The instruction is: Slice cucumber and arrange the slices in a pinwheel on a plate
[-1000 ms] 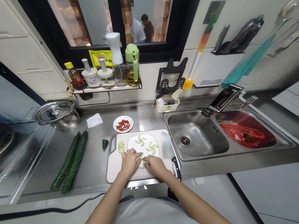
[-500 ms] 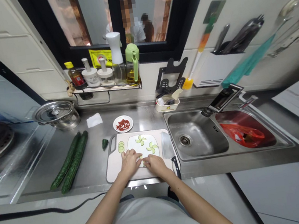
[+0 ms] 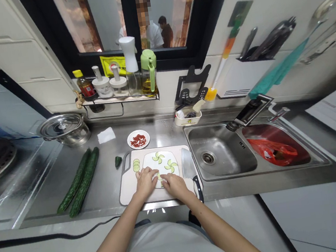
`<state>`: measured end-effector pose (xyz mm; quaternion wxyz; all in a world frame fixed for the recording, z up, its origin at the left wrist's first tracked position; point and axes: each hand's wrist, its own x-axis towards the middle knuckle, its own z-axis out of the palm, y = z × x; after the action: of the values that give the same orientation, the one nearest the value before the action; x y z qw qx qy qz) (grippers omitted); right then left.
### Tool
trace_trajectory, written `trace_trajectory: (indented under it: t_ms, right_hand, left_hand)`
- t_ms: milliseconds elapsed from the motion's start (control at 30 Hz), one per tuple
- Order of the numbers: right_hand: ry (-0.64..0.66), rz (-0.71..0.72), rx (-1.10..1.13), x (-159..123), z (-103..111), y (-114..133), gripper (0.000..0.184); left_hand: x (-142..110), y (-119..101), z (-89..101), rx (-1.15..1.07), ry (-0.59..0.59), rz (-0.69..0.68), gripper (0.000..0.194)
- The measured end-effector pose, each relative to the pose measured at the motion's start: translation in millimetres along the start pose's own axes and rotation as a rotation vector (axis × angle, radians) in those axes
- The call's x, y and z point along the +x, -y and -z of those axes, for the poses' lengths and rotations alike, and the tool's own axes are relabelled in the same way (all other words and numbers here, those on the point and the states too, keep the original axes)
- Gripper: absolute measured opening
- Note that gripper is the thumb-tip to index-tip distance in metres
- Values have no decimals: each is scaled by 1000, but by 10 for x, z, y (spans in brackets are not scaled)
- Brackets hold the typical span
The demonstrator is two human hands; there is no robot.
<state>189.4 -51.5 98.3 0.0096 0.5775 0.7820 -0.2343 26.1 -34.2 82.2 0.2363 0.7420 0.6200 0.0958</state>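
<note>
Both my hands are over the near side of a white plate (image 3: 149, 158), fingers bent in toward each other around pale green cucumber slices (image 3: 159, 177). My left hand (image 3: 146, 183) has its fingertips closed at the left of these slices. From the right, my right hand (image 3: 175, 186) pinches at them too; the fingers partly cover the slices. Farther back on the plate lie two pinwheels of cucumber slices, one (image 3: 158, 157) at the upper middle and another (image 3: 170, 166) at the right. A short row of round cucumber slices (image 3: 136, 165) rests on the cutting board (image 3: 128, 188).
A cleaver (image 3: 187, 164) lies along the board's right side. Left are two whole cucumbers (image 3: 83, 181) and a cucumber end (image 3: 118, 162). Behind the board stands a small dish (image 3: 139, 146) of red bits. A sink (image 3: 224, 172) is to the right, a lidded pot (image 3: 65, 130) back left.
My fingertips have drawn slightly apart, and more of the cucumber slices shows between them. The plate, board and cleaver have stayed where they were.
</note>
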Motion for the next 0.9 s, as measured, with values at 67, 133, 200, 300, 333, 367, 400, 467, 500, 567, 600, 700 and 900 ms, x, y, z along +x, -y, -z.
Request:
trace_trajectory:
  t_ms: [67, 133, 200, 300, 333, 367, 400, 467, 500, 567, 600, 700, 900]
  right_hand:
    - [-6, 0, -9, -1, -13, 3, 36]
    - [1, -3, -26, -2, -26, 12, 34]
    - [4, -6, -38, -2, -39, 22, 34]
    - [-1, -1, -53, -2, -51, 32, 34]
    - [-1, -2, -58, -1, -52, 34, 34]
    - [0, -3, -62, 0, -53, 35, 33]
    - [0, -4, -64, 2, -52, 36, 33]
    - [4, -9, -68, 9, -49, 37, 32]
    - [6, -9, -69, 13, -48, 38, 32]
    - [6, -8, -76, 23, -49, 38, 31]
    - [4, -6, -79, 28, -53, 37, 31]
    - [-12, 5, -81, 36, -69, 28, 29]
    - [-118, -6, 1, 28, -22, 8, 34]
  left_hand:
    - [-5, -8, -3, 11, -7, 3, 29]
    - [-13, -15, -11, 16, -12, -9, 26]
    - [-21, -20, -21, 14, -14, -18, 24]
    - [-24, -21, -33, 10, -12, -18, 23]
    - [-23, -22, -36, 9, -11, -16, 23]
    - [-23, -22, -37, 9, -12, -13, 23]
    - [-21, -24, -38, 8, -13, -10, 23]
    - [-19, -29, -38, 10, -11, -2, 23]
    - [-17, -32, -36, 13, -8, 2, 23]
    - [-11, -39, -29, 21, 3, 5, 24]
    - [-7, -43, -24, 23, 11, 9, 24]
    - [8, -58, -6, 11, 25, 25, 24]
    - [7, -72, 31, -104, -78, 82, 23]
